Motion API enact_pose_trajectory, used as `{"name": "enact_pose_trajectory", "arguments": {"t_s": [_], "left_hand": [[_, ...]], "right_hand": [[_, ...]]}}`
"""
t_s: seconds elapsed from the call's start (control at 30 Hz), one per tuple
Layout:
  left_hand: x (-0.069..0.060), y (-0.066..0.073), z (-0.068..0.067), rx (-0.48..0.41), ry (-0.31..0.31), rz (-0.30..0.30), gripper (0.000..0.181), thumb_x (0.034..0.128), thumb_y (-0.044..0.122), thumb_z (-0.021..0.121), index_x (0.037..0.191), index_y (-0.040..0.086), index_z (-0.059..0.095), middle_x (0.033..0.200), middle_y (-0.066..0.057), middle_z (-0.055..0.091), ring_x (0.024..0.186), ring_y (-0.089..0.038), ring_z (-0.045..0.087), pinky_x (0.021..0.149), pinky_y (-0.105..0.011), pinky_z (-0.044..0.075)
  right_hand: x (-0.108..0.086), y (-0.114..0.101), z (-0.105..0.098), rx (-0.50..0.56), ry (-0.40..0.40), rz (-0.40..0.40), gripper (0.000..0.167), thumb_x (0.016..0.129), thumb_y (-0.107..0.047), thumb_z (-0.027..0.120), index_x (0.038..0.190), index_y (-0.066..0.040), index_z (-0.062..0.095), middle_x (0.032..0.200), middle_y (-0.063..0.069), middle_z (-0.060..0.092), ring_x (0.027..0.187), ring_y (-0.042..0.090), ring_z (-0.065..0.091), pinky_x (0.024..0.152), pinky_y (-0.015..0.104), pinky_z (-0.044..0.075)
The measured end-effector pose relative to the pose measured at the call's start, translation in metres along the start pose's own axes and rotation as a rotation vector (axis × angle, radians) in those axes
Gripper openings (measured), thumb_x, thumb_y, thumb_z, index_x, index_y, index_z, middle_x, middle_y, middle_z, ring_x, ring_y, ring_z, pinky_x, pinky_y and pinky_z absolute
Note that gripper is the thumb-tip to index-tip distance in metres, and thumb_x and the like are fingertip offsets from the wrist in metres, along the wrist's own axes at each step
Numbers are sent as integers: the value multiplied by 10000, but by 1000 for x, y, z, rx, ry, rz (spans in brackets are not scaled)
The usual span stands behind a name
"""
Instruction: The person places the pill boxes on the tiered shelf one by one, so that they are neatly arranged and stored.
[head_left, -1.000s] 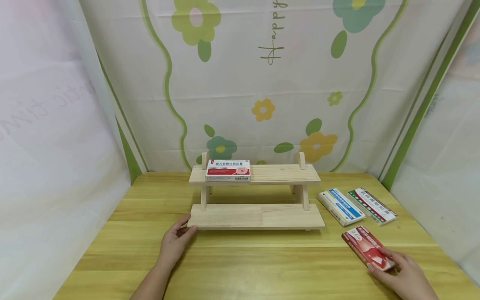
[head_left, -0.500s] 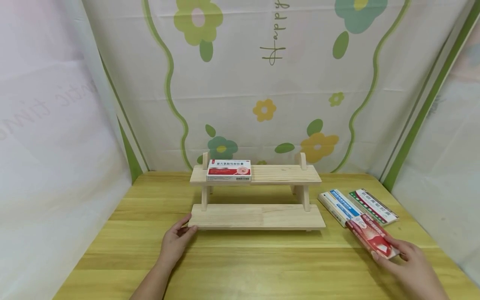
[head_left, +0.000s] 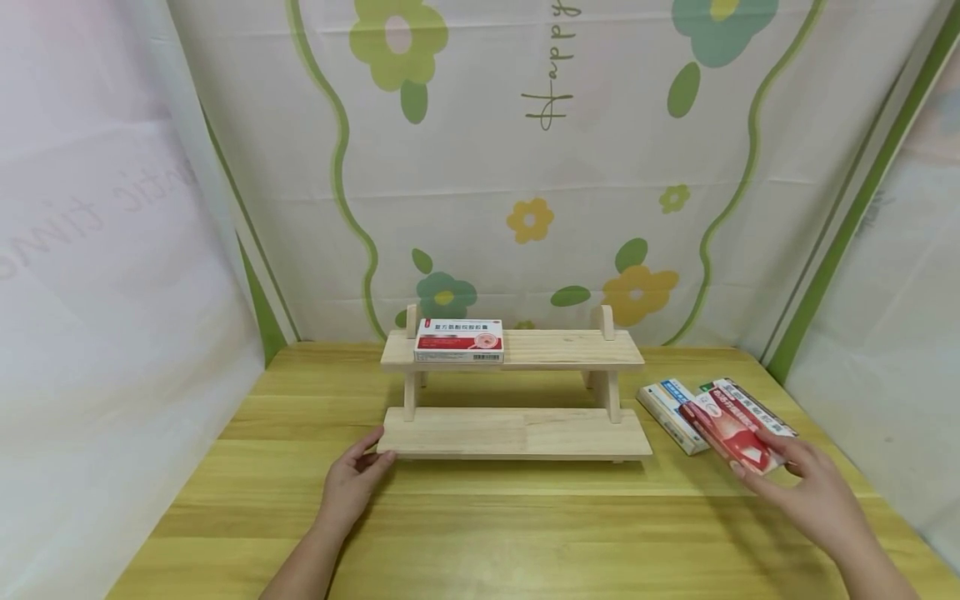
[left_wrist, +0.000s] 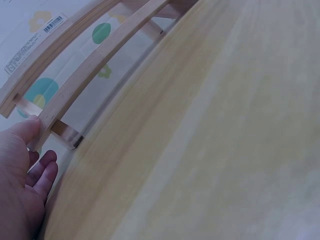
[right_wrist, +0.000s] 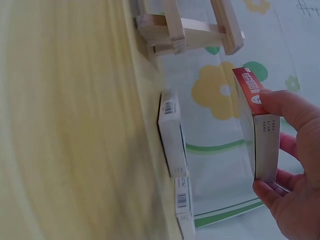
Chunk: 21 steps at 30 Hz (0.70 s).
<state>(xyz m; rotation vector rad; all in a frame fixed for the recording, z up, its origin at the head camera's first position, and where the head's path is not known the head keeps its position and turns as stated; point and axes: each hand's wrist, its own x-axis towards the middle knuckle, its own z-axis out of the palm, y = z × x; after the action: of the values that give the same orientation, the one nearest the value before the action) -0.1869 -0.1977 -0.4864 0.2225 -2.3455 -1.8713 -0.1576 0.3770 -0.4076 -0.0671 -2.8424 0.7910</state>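
My right hand (head_left: 813, 492) grips a red and white medicine box (head_left: 731, 429) by its near end. In the right wrist view this box (right_wrist: 257, 135) is off the table, between the thumb (right_wrist: 285, 105) and fingers. Below it lie a blue and white box (head_left: 667, 417) and a green and white box (head_left: 772, 419), both partly covered from the head view. My left hand (head_left: 348, 487) holds the left end of the lower board of a two-tier wooden shelf (head_left: 510, 433), thumb and fingers around the edge (left_wrist: 47, 122).
A white and red box (head_left: 459, 342) rests on the left part of the shelf's upper board. The wooden table (head_left: 525, 542) is enclosed by patterned cloth (head_left: 465, 167) behind and at both sides.
My right hand has lifted the red box and moved it away from me, over the two boxes behind. My left hand stays at the shelf's end.
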Motion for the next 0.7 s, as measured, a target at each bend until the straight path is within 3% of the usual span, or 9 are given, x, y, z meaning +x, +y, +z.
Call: {"name": "enact_pose_trajectory", "arguments": {"t_s": [0.2, 0.33, 0.47, 0.7], "left_hand": [[1, 0, 0, -6, -1, 6, 565, 901, 224, 723, 1404, 56, 527, 1474, -152, 480, 933, 36, 568, 791, -115, 493], [1, -1, 0, -5, -2, 11, 569, 900, 234, 724, 1404, 59, 527, 1475, -150, 479, 936, 34, 570, 793, -116, 494], [1, -1, 0, -4, -2, 13, 566, 901, 232, 723, 1403, 58, 528, 1472, -151, 481, 934, 34, 572, 791, -117, 495], [1, -2, 0, -7, -2, 15, 568, 901, 229, 722, 1406, 57, 525, 1472, -159, 476, 943, 28, 570, 794, -115, 495]], "right_hand": [[9, -13, -4, 16, 21, -41, 782, 869, -403, 730, 1462, 1, 418, 1362, 388, 356, 1074, 603, 488, 752, 688, 430], [17, -22, -7, 10, 49, -85, 784, 850, -395, 754, 1451, -2, 440, 1339, 347, 407, 1070, 530, 486, 742, 639, 439], [25, -34, -9, 1, 65, -126, 782, 839, -408, 762, 1436, -1, 462, 1338, 335, 431, 1088, 501, 471, 757, 664, 424], [41, -61, -12, -18, 10, -159, 784, 855, -450, 732, 1445, -15, 453, 1370, 331, 422, 1131, 494, 461, 788, 682, 419]]}}
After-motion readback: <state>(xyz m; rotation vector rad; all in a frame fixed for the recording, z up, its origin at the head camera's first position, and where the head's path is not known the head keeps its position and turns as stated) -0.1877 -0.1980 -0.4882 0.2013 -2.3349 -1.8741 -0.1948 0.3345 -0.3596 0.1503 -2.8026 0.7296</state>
